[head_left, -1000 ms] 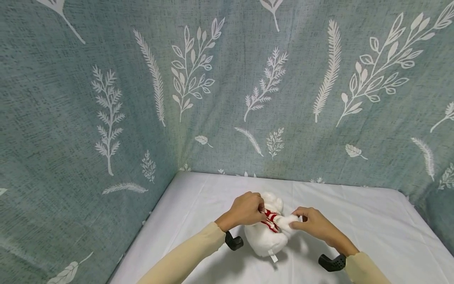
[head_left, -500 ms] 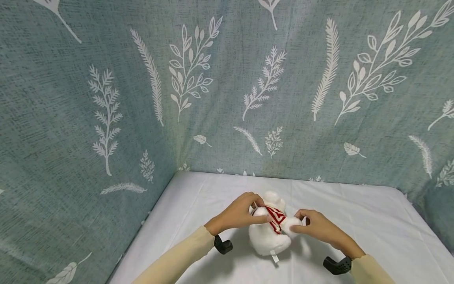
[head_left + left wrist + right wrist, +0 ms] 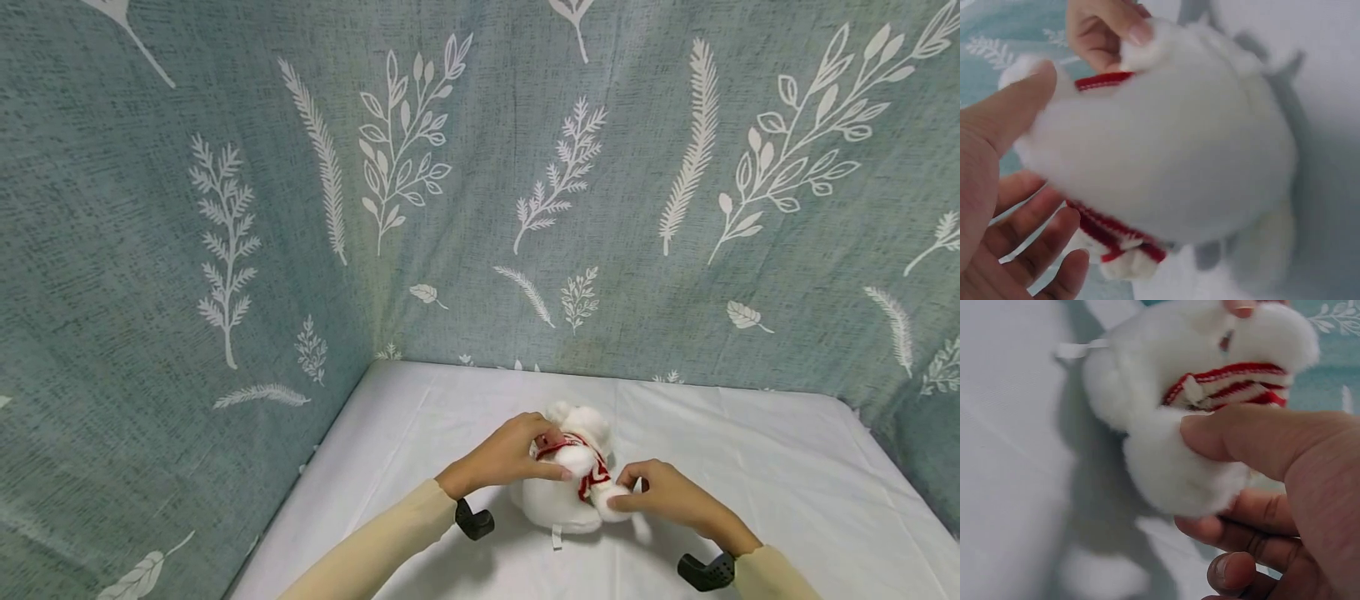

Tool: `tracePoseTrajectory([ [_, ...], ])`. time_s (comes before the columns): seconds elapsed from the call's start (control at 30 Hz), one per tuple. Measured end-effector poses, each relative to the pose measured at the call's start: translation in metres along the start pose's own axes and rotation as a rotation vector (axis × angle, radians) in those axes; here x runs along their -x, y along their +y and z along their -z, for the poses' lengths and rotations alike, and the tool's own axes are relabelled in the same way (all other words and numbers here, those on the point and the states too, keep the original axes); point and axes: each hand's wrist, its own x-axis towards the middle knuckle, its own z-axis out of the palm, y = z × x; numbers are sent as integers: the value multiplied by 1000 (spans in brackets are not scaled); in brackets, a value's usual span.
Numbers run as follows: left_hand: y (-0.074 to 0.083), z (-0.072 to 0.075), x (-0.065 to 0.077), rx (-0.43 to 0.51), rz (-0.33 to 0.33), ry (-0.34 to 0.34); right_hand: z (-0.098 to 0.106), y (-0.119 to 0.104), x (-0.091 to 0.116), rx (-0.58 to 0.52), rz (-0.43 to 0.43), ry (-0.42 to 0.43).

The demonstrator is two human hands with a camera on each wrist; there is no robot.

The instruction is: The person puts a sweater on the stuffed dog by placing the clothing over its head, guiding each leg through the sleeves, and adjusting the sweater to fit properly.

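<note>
A white plush toy (image 3: 555,504) with a red-and-white knitted scarf (image 3: 597,472) leans over the sheet, its head pointing to the far side. My left hand (image 3: 510,454) grips one of its arms, thumb on the near side and fingers behind. In the left wrist view the thumb (image 3: 1035,94) presses the white fur beside the scarf. With thumb and fingers, my right hand (image 3: 663,496) pinches the other arm. That rounded paw (image 3: 1172,469) fills the middle of the right wrist view. The toy's face is turned away from the head camera.
A white sheet (image 3: 420,417) covers the flat surface beneath. Blue-green curtains (image 3: 480,208) with white leaf prints stand behind and to the left. A small white label (image 3: 557,537) hangs from the toy's bottom. Black wrist devices (image 3: 474,520) sit below both hands.
The toy has turned and tilted, its label swinging to the left. My left hand has shifted from the scarf to the arm. My right hand has moved slightly lower with the other arm.
</note>
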Motion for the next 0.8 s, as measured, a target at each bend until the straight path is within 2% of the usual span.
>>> tracePoseTrajectory([
  [0.27, 1, -5, -4, 49, 49, -36, -7, 1, -2, 56, 37, 0],
  [0.43, 0, -6, -4, 39, 37, -41, 0, -7, -2, 91, 64, 50],
  [0.67, -1, -7, -3, 18, 47, -48, 7, -19, -7, 42, 90, 141],
  [0.8, 0, -9, -3, 17, 47, -49, 5, -23, -10, 44, 156, 170],
])
